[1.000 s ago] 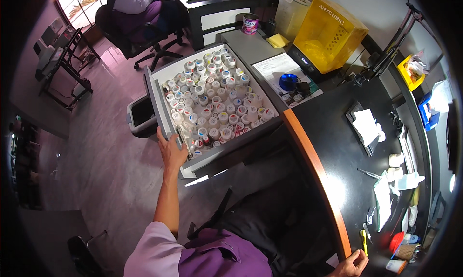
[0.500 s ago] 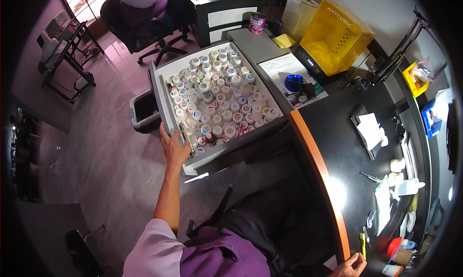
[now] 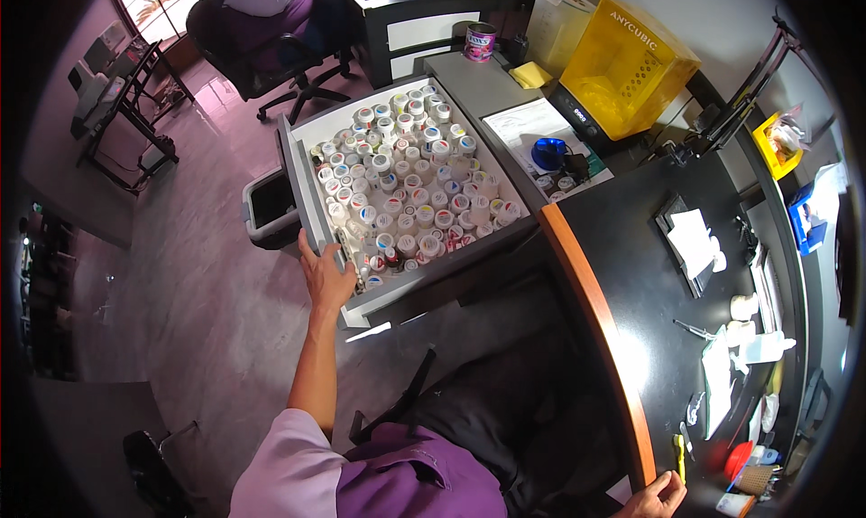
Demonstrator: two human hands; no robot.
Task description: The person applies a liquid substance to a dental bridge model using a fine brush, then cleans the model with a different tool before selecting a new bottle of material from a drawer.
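A deep grey drawer point(image 3: 379, 312) is pulled out, packed with many small round jars point(image 3: 406, 207) with white lids, some marked with coloured spots. My left hand point(image 3: 327, 276) grips its front edge at the near corner, thumb on the inside and fingers over the outside. At the lower right, my right hand point(image 3: 663, 495) rests by the black desk's wooden edge with thumb and fingers drawn together. A slim yellow stick-like tool point(image 3: 680, 455) is right at its fingertips; whether the fingers hold it is unclear.
A grey bin point(image 3: 271, 213) stands left of the drawer. The black desk point(image 3: 604, 256) carries papers and small tools, a red round object point(image 3: 737, 462) among them. Behind the drawer are a purple tin point(image 3: 480, 42) and a yellow-covered machine point(image 3: 627, 67). Another person point(image 3: 280, 13) sits in a chair.
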